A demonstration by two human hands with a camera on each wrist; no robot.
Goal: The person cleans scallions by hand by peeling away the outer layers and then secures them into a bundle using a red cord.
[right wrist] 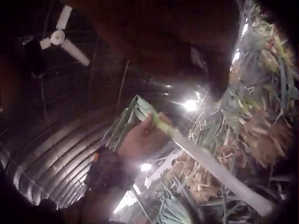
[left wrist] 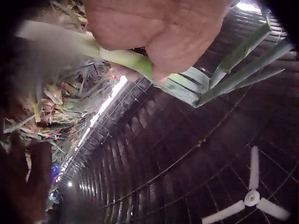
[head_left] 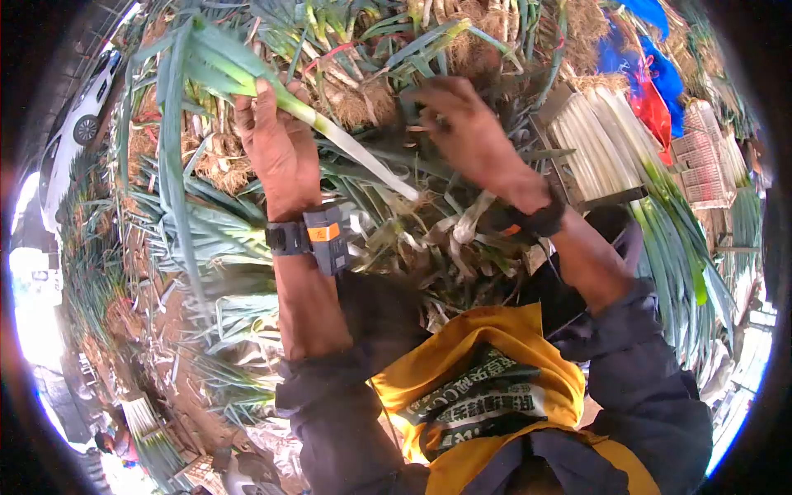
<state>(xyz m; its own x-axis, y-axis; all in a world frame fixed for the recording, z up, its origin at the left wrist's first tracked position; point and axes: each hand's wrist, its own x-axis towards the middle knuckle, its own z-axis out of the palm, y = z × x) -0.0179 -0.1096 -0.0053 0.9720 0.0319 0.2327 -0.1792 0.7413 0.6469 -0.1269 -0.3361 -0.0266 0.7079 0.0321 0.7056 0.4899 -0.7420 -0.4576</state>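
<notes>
My left hand (head_left: 279,153) grips a leek (head_left: 355,153) just below its leaves, the thumb along the stalk. Its white stem slants down to the right, and the long green leaves fan out and hang at the left. In the right wrist view the same leek (right wrist: 219,175) stretches past the left hand (right wrist: 142,140), white end at lower right. To the right of the stem, apart from it, my right hand (head_left: 478,144) hovers with loosely bent fingers, somewhat blurred. It is dark in the right wrist view.
Rooty bundles of leeks (head_left: 363,103) lie ahead. Stripped leaves (head_left: 445,239) are heaped below the hands. At the right, trimmed leeks (head_left: 598,136) rest in a rack beside a red bag (head_left: 652,107) and a pink crate (head_left: 703,157). A white car (head_left: 78,132) stands far left.
</notes>
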